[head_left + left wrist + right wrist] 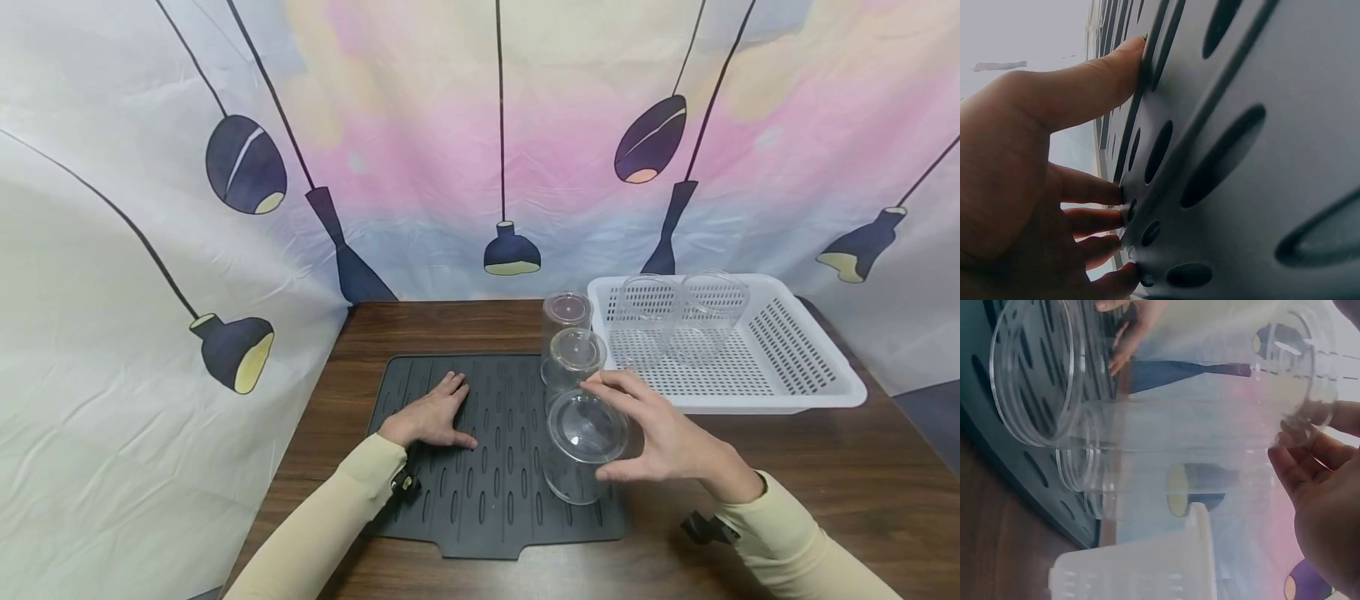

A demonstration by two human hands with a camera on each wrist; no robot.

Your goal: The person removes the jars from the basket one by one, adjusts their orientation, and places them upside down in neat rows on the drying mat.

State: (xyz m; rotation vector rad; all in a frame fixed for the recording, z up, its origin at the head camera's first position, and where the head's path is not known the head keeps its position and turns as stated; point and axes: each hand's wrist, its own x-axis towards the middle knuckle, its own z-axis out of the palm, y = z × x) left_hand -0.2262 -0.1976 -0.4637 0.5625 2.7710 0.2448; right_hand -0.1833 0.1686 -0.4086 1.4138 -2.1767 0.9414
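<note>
1. The near glass (587, 433) is clear, colourless and straight-sided, with a round base facing up and its open rim down over the right part of the dark grey mat (487, 504).
2. The right hand (663, 437) grips it near the base, thumb and fingers clamped round the wall.
3. The left hand (433, 417) rests on the mat, fingers spread apart, holding nothing.
4. Five glasses in all: three in a row along the mat's right side, counting the middle glass (577, 352) and far glass (567, 310), both upside down, and two in the basket (750, 400).
5. One slotted mat, one white perforated basket and one brown wooden table (457, 321); a printed backdrop (435, 125) hangs behind.
6. The middle glass partly covers the far glass.
7. The two basket glasses show only as faint outlines; which way up they are, I cannot tell.
8. Whether the near glass's rim touches the mat is also unclear.
9. The right wrist view cuts off the basket.
</note>
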